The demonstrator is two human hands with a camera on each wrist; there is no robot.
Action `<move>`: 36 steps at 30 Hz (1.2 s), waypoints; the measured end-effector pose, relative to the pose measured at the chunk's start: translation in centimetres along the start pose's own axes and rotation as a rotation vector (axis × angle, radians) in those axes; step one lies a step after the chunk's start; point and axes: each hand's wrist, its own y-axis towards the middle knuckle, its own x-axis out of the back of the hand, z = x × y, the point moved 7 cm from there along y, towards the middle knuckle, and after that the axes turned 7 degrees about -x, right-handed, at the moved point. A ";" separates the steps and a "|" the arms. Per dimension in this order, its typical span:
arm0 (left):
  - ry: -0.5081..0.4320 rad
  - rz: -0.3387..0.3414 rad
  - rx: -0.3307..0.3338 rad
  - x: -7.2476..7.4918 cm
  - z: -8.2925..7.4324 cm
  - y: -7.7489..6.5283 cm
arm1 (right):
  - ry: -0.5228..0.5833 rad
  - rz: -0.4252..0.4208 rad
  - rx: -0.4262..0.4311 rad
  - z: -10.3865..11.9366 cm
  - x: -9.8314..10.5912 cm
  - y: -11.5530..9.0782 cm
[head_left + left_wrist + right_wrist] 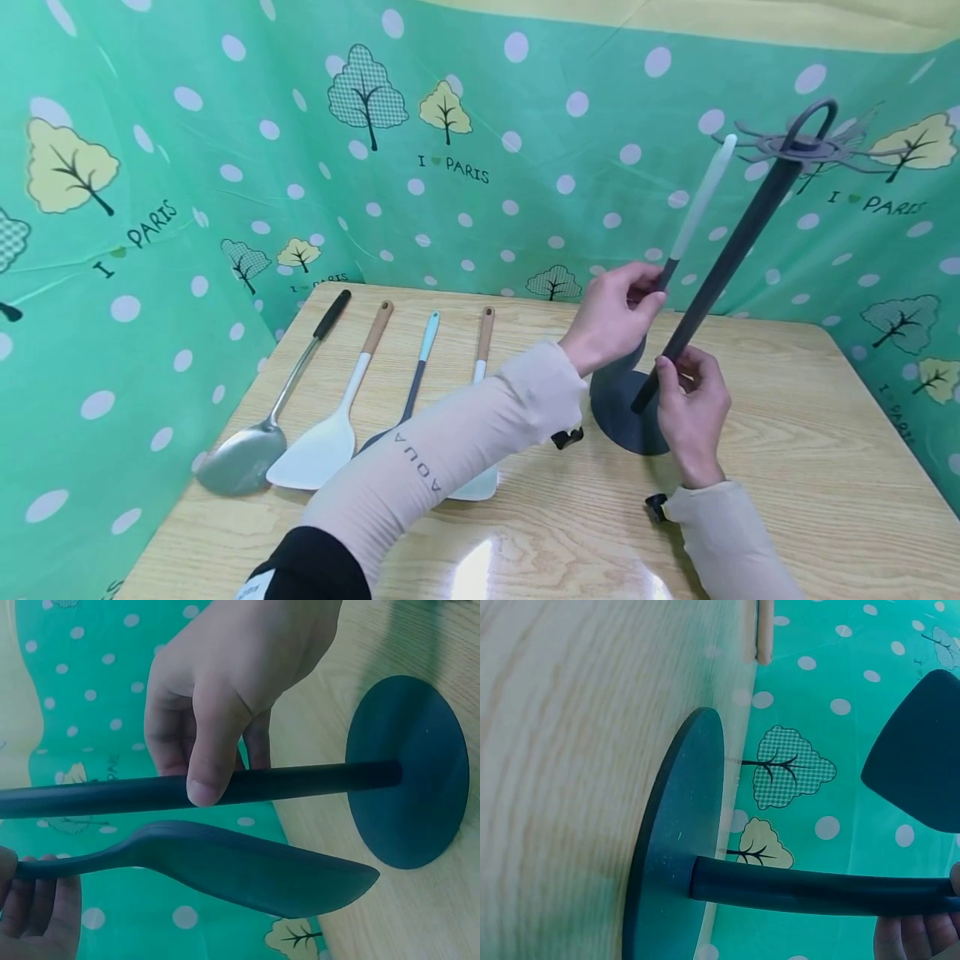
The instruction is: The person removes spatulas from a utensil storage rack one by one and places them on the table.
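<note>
My left hand [615,312] pinches a spatula by the dark neck just below its pale mint handle [705,196]. The spatula stands tilted, handle up. Its broad dark head [255,870] hangs beside the pole in the left wrist view, apart from the base. My right hand [693,408] grips the lower part of the dark pole [720,283] of a utensil stand. A ring of hooks [810,150] with a loop on top crowns this pole. The stand's round base [679,825] is on the table in the right wrist view, and the pole leans right in the head view.
On the wooden table [787,400], left of the stand, lie a steel turner [247,454] with a black handle, a white spatula [318,450] with a brown handle, a dark utensil with a light blue handle [430,333], and another brown-handled white utensil [486,333], partly behind my sleeve.
</note>
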 end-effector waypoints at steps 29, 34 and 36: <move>0.018 -0.040 -0.169 0.3 -1.7 -1.4 | -0.005 -0.003 0.008 -3.5 -0.4 1.0; 0.021 -0.045 -0.181 0.4 -1.9 -1.4 | -0.004 -0.004 0.005 -3.6 -0.4 1.1; 0.027 -0.047 -0.186 0.4 -1.9 -1.5 | -0.008 -0.010 0.007 -3.5 -0.4 1.0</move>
